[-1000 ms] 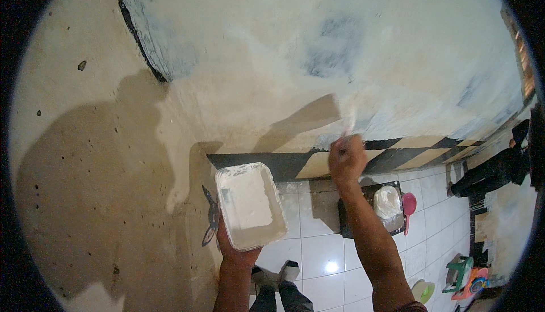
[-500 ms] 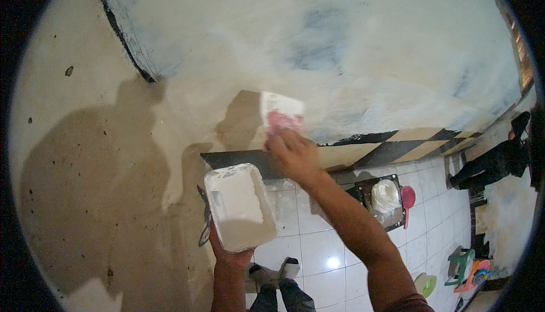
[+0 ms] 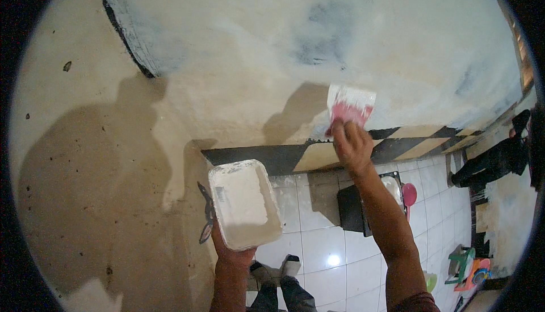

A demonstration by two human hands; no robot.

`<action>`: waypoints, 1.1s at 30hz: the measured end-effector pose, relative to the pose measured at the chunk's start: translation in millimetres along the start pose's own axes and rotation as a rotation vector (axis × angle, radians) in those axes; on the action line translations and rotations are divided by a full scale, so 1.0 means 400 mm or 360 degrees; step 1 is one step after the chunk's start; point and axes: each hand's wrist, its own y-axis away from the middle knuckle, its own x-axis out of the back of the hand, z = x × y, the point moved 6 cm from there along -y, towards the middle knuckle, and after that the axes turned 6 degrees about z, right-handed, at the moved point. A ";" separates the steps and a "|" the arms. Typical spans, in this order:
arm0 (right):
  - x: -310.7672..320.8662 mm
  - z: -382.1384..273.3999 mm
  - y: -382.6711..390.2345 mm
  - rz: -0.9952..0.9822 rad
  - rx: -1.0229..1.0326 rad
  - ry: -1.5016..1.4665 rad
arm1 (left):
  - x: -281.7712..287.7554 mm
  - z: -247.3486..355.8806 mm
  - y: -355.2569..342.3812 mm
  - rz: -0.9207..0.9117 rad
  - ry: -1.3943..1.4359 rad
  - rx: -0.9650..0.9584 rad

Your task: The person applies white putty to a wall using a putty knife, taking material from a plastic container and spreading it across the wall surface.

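My right hand [image 3: 355, 146] grips a putty scraper [image 3: 351, 105], pink with a white-smeared front edge, against the wall [image 3: 227, 45]. The wall surface there is whitish with bluish-dark patches, just above a black-and-cream checkered band [image 3: 250, 156]. Lower down, my left hand [image 3: 233, 254] holds up a shallow rectangular white tub [image 3: 244, 237] from beneath its near side. White paste [image 3: 244, 198] covers much of the tub's bottom, and its rim is caked with dried smears. Most of my left fingers are hidden under the tub.
A black box [image 3: 352, 210] sits on white floor tiles [image 3: 332, 243], partly behind my right forearm, with a white item on it and a pink dipper [image 3: 410, 191] beside it. Another person [image 3: 494, 161] is at the far right, near small green and orange stools [image 3: 461, 265].
My right hand and the scraper have moved right along the wall, baring more of the checkered band and black box. The tub has shifted only slightly to the right.
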 end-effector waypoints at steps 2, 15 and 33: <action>-0.023 0.031 -0.075 0.0045 -0.0064 -0.0013 | -0.003 0.007 0.004 -0.0089 -0.0049 -0.0020; -0.126 0.042 0.032 -0.0110 -0.0152 -0.0025 | 0.015 0.010 -0.009 -0.0147 -0.0001 0.0066; -0.164 -0.249 -0.197 -0.0448 -0.0489 -0.0823 | 0.070 -0.001 -0.014 -0.0066 -0.0020 0.0008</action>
